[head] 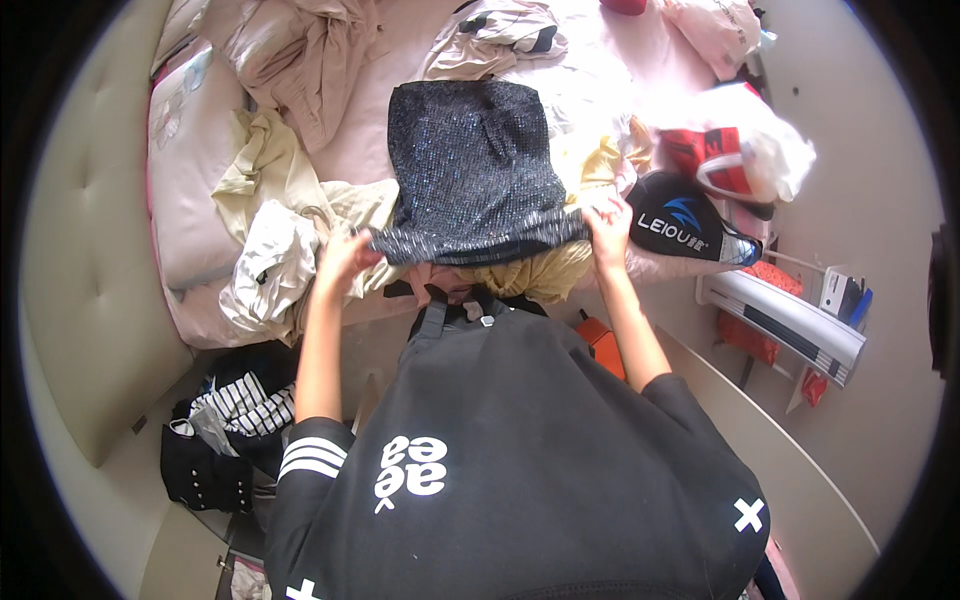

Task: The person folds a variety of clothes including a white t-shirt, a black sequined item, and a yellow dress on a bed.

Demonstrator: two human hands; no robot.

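A black sequined garment (476, 157) lies spread on the bed, its near edge lifted and folded over. My left hand (346, 259) grips the left end of that edge, and my right hand (611, 225) pinches the right end. The strip between them looks slightly blurred. Beside my left hand are a white garment (274, 259) and a cream garment (262, 161). A yellow cloth (536, 274) lies under the near edge of the sequined garment. Just right of my right hand is a black racket cover (671, 217) with a printed logo.
A red and white shoe (724, 161) and a white plastic bag (780, 154) lie at the bed's right. Crumpled pink bedding (300, 67) is at the upper left. Dark and striped clothes (244, 405) are heaped low at the left. A white shelf-like unit (784, 322) stands right.
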